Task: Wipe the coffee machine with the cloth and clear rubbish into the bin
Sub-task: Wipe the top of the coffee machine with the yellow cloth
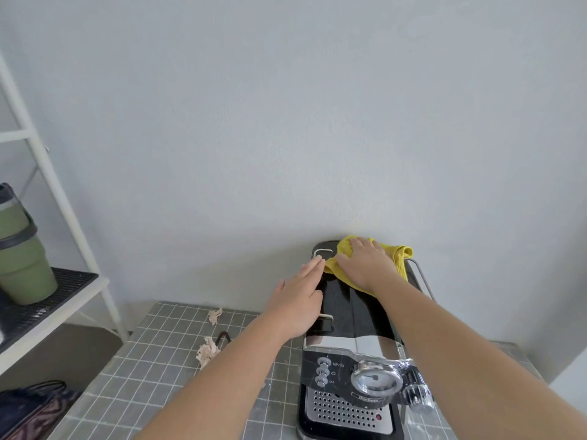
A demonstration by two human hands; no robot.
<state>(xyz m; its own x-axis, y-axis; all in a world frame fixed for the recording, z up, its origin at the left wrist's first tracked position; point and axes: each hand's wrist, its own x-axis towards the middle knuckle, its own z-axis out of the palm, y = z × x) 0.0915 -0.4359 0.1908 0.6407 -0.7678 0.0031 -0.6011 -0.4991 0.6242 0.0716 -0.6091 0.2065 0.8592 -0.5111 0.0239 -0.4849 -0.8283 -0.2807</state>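
A black and chrome coffee machine (346, 315) stands on the grey tiled table (152, 369) against the wall. My right hand (365, 265) presses a yellow cloth (401, 254) flat on the machine's rear top. My left hand (300, 300) lies flat, fingers together, on the top's left edge, holding nothing. Two crumpled scraps of paper rubbish lie on the table to the left: one nearer (207, 350), one by the wall (214, 315). No bin is visible.
A white shelf frame (63, 211) stands at the left, carrying a green tumbler (22, 252) on a black mat. A dark patterned bag (28, 408) lies below it. A dark bent handle (224, 337) rests beside the nearer scrap. The wall is directly behind the machine.
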